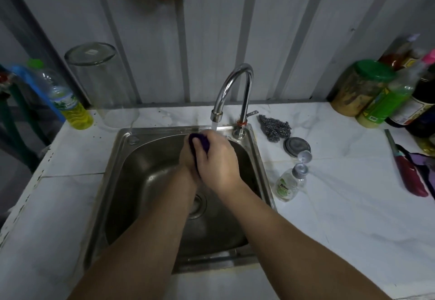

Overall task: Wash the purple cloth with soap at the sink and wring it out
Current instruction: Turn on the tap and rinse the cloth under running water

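you're scrubbing under the running tap

both hands, right hand (217,158) over left hand (188,158), grip the purple cloth (200,141) over the far side of the sink (122,158); soap bottle (288,185) sits right on the surface (329,205).

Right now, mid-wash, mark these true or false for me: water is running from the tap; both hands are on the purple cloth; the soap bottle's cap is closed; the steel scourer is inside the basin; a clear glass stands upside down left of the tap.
1. Water runs from the tap. True.
2. The left hand and right hand both grip the purple cloth. True.
3. The soap bottle is capped shut. False: its flip cap is open.
4. The steel scourer lies inside the sink. False: it lies on the counter, right of the tap.
5. A clear glass stands upside down left of the tap. True.
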### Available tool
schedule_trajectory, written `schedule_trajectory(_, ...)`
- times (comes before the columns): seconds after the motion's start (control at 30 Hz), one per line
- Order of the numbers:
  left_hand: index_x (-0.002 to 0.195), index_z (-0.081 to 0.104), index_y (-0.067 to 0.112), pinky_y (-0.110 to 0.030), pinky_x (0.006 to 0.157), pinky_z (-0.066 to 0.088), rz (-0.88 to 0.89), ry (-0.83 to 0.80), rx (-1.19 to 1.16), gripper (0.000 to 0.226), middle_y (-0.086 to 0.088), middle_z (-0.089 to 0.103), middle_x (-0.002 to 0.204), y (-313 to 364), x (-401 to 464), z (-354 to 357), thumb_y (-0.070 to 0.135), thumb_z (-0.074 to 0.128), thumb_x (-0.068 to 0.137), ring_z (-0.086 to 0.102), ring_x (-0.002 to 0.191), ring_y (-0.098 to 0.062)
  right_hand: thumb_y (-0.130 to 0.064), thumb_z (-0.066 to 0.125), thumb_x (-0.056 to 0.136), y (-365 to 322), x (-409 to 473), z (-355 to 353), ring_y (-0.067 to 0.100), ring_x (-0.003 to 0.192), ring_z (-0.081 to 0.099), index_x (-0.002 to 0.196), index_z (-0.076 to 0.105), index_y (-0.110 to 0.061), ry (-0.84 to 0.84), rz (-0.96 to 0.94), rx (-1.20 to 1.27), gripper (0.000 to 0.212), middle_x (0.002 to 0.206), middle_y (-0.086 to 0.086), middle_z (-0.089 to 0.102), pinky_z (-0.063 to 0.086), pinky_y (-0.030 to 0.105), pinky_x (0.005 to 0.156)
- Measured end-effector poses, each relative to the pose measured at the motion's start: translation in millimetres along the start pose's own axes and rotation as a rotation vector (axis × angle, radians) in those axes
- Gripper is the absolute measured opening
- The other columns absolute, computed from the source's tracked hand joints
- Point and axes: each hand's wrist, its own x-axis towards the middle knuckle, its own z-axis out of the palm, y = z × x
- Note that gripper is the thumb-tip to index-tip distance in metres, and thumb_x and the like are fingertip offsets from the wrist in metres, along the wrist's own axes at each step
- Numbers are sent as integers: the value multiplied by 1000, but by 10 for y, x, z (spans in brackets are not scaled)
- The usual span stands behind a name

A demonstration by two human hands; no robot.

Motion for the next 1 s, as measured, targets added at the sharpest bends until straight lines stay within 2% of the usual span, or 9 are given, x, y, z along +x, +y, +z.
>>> schedule_trajectory(0.07,85,46,26,-14,48,53,32,-55,90,39,17,67,58,-37,-36,92,36,18,110,64,50,5,-40,49,100,28,104,-12,23,85,63,95,65,-16,18,4,-75,29,90,2,69,48,34,72)
schedule_trajectory(0.23,96,74,9,-43,79,61,99,48,159,27,-17,75,90,-11,-67,162,34,67,90,74,82,-32,-54,42,98,130,354,-83,26,81,66,97,71,-19,-33,277,-59,45,87,7,75,49,32,73)
schedule_trajectory(0.4,86,76,11,-53,91,60,106,204,265,16,-18,78,99,-39,-139,181,22,64,89,74,95,-35,-45,39,103,370,468,-24,19,71,63,98,69,-10,-123,639,102,46,81,5,66,43,25,57)
schedule_trajectory(0.47,82,75,11,-50,86,61,94,241,206,15,-18,76,96,-8,-156,152,21,64,83,73,91,-35,-46,37,104,426,398,27,22,77,65,104,68,-10,-103,609,39,48,89,8,69,41,24,64)
schedule_trajectory(0.57,98,75,8,-42,82,58,89,317,162,24,-11,72,93,58,-127,89,22,64,82,68,87,-29,-47,38,103,404,200,44,28,95,67,114,66,-13,-35,483,22,46,102,9,72,42,28,76)
schedule_trajectory(0.7,101,72,5,-31,64,55,154,402,165,23,-10,70,87,157,-1,39,23,62,92,66,75,-25,-47,45,101,243,-114,40,12,76,65,94,65,-21,10,303,143,34,83,-3,70,50,32,72)
schedule_trajectory(0.8,100,69,8,-30,65,55,68,252,127,34,-8,68,81,55,-48,-63,40,66,92,68,72,-22,-50,52,94,86,-277,73,16,71,61,78,59,-24,39,140,154,32,75,-2,63,53,38,66)
schedule_trajectory(0.9,79,62,24,-29,63,49,15,58,100,34,3,55,73,-96,-166,-103,50,51,98,58,65,-12,-64,50,85,-21,-257,106,17,74,63,69,56,-31,6,138,93,38,77,-4,64,53,38,69)
schedule_trajectory(1.0,68,63,18,-28,61,53,16,-106,96,33,-3,58,66,-130,-178,-4,44,83,71,63,61,-15,-70,44,84,-9,-70,88,22,77,68,74,65,-28,4,252,20,48,77,-2,70,55,36,73)
